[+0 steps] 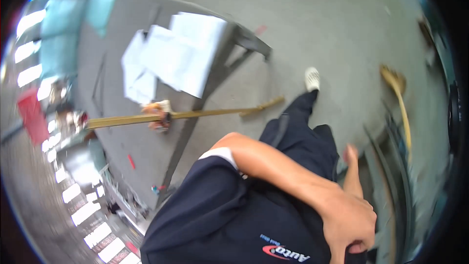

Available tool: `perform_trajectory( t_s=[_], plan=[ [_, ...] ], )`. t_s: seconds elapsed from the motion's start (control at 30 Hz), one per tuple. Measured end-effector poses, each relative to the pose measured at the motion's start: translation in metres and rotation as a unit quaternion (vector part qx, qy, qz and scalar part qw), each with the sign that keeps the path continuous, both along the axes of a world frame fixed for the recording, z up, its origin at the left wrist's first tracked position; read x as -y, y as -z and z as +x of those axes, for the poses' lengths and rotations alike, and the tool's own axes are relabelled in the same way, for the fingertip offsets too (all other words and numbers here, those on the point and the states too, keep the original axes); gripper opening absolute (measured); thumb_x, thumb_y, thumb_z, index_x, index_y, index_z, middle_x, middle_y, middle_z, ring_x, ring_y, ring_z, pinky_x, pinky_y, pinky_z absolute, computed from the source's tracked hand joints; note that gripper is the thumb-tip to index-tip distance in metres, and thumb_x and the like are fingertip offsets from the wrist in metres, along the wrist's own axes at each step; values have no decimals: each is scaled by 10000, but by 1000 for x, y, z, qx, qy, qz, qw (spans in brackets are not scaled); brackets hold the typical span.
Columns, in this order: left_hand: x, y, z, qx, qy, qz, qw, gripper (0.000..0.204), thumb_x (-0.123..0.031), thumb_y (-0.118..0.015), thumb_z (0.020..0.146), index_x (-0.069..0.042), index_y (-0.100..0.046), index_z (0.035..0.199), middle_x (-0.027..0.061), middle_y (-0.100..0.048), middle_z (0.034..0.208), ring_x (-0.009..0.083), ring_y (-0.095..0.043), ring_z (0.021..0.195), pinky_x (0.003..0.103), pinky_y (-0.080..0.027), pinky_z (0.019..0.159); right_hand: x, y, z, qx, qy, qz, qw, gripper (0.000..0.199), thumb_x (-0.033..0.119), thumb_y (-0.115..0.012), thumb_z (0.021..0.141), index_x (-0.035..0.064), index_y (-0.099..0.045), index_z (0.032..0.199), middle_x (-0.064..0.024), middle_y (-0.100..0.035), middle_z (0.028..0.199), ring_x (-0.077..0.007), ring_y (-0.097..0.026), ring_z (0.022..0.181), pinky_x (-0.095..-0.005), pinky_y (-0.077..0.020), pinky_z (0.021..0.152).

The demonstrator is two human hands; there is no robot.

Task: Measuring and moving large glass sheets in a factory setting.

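My left arm reaches across my dark shirt to the right. Its hand [348,217] is bent round my right arm, with the fingers curled. Beyond it my right forearm points forward, and my right hand [351,153] is small and smeared, so its fingers cannot be made out. No object shows in either hand. Left of my body stands a grey table [115,154]. A long yellowish strip [215,113] lies across it and juts past its edge. An orange-brown and white item [159,115] sits on the strip. White paper sheets [171,51] lie farther up the table.
A yellow-handled broom-like tool [401,105] is on the right, near dark curved bars [386,166]. My white shoe [312,79] is on the grey floor [342,14]. Left of the table are a red panel [32,116] and blurred machinery. A small red piece [131,162] lies on the table.
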State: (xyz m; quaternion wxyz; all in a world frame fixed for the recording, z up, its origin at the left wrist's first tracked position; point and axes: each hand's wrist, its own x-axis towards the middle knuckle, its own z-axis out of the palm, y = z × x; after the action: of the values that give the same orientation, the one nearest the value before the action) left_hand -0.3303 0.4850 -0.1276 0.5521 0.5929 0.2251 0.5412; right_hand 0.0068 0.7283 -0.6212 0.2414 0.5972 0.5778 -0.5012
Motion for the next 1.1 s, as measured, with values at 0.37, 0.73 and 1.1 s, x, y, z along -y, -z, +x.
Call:
perform_trajectory(
  t_s=[0.37, 0.73, 1.1],
  plan=[
    [-78, 222, -405, -233, -19, -333, 914, 993, -696, -808, 626, 3, -564, 1288, 165, -624, 1168, 307, -593, 1109, 402, -478, 942, -159, -8, -402, -72, 66, 37, 995, 211, 245, -624, 848, 51, -625, 766, -33, -538, 641, -155, -500, 516, -331, -399, 455],
    [59, 372, -821, 22, -750, -524, 404, 571, -562, -609, 881, -19, -697, 1034, 165, -724, 974, 289, -699, 903, 422, -544, 793, -189, -90, -1197, -139, -246, 0, 959, 131, 136, -519, 843, 37, -585, 788, -108, -622, 690, -209, -594, 512, -330, -444, 401],
    [284, 494, -1031, 72, -576, -751, 313, 628, -603, -489, 920, -28, -731, 987, 165, -724, 962, 300, -687, 892, 441, -516, 826, 29, -170, -1696, -252, -390, 18, 886, 191, 171, -518, 861, 8, -618, 848, -113, -668, 740, -203, -643, 577, -329, -502, 478]
  ],
)
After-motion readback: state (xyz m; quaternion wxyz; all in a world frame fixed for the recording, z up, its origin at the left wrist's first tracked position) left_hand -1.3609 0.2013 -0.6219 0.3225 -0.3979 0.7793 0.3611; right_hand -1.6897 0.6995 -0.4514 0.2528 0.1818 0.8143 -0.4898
